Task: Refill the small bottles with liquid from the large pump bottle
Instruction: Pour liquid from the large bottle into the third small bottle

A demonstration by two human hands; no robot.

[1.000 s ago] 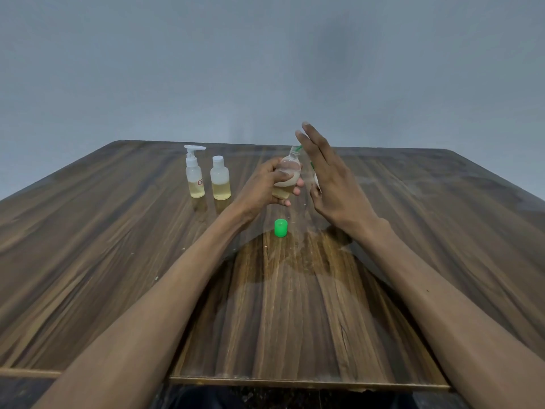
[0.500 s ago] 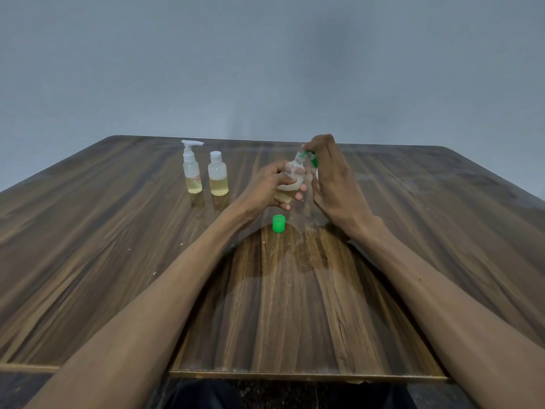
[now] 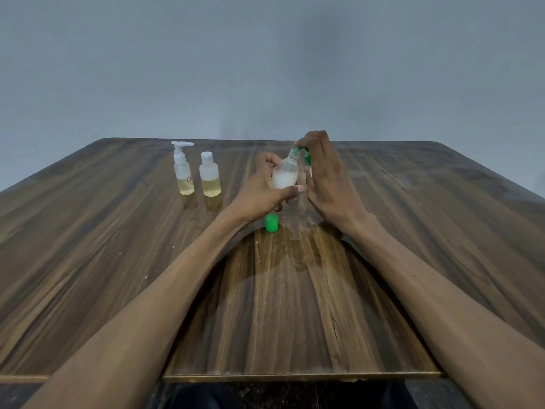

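Observation:
My left hand grips a small clear bottle, tilted with its open neck up and to the right, whitish liquid inside. My right hand is curled over the green pump head of the large bottle, whose body is almost wholly hidden behind that hand. The green nozzle tip meets the small bottle's neck. A loose green cap stands on the table just below my left hand.
At the back left of the wooden table stand a small white-pump bottle and a white-capped bottle, both part full of yellow liquid. A wet patch shines in front of my right hand.
My right hand's fingers were raised straight a second ago and have since curled down onto the green pump head. My left hand has tilted the small bottle more, neck toward the nozzle.

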